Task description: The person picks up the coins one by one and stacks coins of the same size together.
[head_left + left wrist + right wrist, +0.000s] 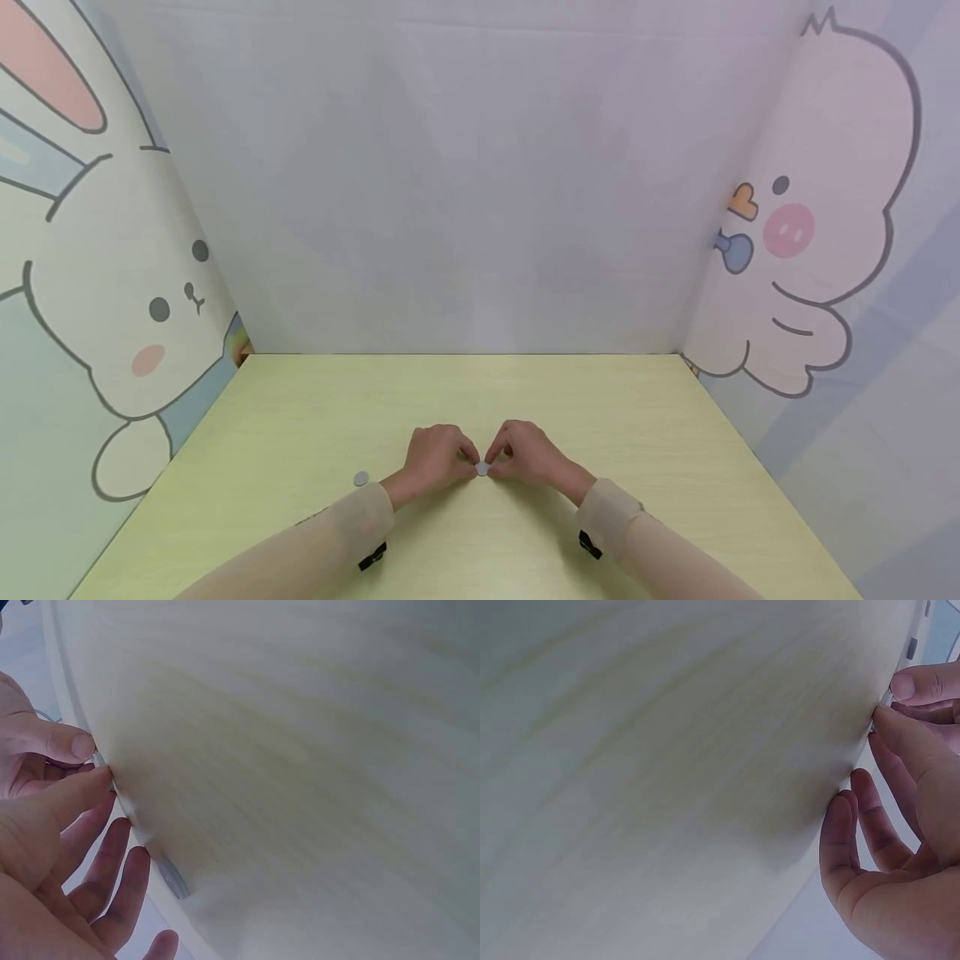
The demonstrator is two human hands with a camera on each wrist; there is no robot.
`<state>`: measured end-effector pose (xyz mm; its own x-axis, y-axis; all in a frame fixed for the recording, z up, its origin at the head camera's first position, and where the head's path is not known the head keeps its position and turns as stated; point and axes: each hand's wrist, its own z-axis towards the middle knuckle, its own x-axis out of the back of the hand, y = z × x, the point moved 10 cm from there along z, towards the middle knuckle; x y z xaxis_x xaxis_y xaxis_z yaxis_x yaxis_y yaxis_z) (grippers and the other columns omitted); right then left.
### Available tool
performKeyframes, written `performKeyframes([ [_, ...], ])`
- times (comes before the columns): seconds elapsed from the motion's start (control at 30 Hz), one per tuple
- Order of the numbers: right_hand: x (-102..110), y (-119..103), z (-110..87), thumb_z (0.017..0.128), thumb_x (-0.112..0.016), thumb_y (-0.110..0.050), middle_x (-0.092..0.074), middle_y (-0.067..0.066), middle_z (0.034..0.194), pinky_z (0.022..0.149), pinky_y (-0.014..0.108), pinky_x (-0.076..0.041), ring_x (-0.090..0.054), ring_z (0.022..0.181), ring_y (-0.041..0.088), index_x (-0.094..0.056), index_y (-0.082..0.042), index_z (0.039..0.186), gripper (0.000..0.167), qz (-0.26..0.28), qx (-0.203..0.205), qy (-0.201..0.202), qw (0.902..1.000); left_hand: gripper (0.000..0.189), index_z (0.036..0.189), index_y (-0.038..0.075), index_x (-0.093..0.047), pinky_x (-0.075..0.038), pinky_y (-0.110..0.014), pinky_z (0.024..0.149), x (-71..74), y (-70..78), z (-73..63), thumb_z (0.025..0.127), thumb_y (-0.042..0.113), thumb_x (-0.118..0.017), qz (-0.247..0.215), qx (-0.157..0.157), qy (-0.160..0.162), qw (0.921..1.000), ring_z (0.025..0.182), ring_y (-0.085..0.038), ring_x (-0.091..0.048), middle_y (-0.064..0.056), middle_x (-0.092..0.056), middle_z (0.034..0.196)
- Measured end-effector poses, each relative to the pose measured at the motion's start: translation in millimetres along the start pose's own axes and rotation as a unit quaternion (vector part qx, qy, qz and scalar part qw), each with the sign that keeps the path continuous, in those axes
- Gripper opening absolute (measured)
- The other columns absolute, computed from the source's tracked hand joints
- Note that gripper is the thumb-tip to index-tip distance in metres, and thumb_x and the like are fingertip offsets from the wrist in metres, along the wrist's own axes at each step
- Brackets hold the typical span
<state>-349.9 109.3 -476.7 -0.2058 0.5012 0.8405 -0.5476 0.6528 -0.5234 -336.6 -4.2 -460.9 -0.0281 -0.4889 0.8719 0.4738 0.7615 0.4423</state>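
A small round grey disc (482, 469) lies flat at the table's middle, between my two hands. From its left side, my left hand (441, 457) pinches its edge with thumb and forefinger. My right hand (529, 454) pinches the opposite edge the same way. In the wrist views the fingertips of the left hand (52, 847) and the right hand (900, 855) nearly meet at the tabletop, and they mostly hide this disc. A second grey disc (362, 478) rests on the table left of my left hand; whether the discs are coins, I cannot tell.
The pale yellow wooden table (480, 392) reaches back to a plain light cloth (480, 183). Cloth printed with a cartoon rabbit (127, 333) hangs on the left, with a cartoon chick (832, 167) on the right. Black straps show under both sleeves.
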Motion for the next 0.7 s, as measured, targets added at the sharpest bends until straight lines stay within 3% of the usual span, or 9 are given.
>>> performKeyframes([
  [0.7, 0.1, -0.1, -1.5, 0.084, -0.090, -0.011, -0.070, -0.003, 0.091, 0.070, 0.025, -0.043, -0.059, 0.082, 0.024, -0.085, -0.013, 0.087, 0.005, 0.009, -0.013, -0.005, 0.9999, 0.009, 0.083, 0.022, -0.084, -0.045, -0.048, 0.077, 0.4, 0.4, -0.9, 0.081, 0.018, -0.092, 0.005, -0.001, 0.001, 1.0000, 0.082, -0.011, -0.066, 0.011, -0.075, 0.083],
])
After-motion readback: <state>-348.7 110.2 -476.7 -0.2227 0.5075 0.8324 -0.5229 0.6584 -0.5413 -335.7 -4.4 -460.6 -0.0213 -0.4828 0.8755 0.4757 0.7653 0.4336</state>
